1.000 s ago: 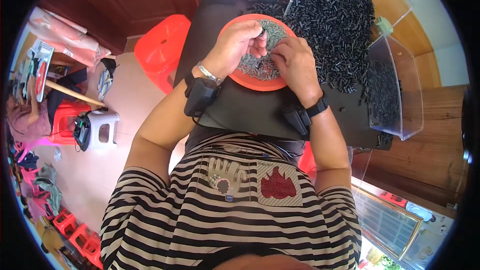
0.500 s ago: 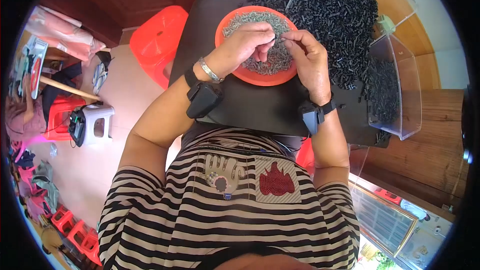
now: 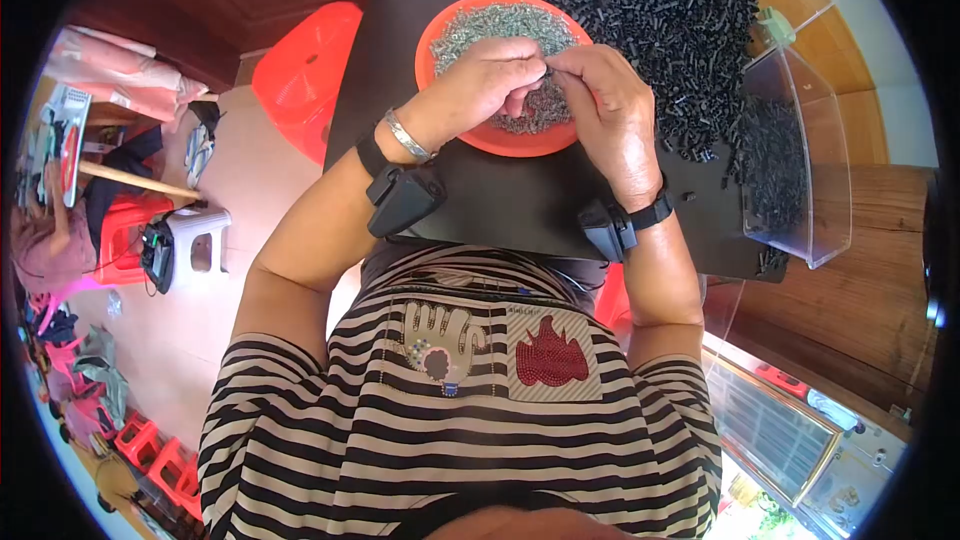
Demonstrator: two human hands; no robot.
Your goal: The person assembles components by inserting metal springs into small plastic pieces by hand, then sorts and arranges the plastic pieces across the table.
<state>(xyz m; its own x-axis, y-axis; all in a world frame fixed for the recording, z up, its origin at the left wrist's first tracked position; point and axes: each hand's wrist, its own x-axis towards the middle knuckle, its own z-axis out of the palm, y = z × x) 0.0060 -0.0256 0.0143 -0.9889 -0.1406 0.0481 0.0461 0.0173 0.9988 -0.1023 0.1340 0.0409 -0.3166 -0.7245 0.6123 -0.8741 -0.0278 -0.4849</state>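
Note:
My left hand is closed in a pinch above an orange-red bowl, with a tiny dark piece just showing at its fingertips. Thumb and forefinger of my right hand are pinched against the same spot, so the two hands meet tip to tip. Whatever the right fingers grip is too small and covered to name. Beneath both hands, the bowl holds a heap of small silvery metal parts.
A large pile of short black plastic pieces covers the table's right side. Beyond it stands a clear plastic bin with more of them. Red stools and a white stool stand on the left floor.
My right fingertips have moved left and now meet the left ones; a small gap showed between them before. The whole view has shifted slightly, the bowl appearing higher and further left.

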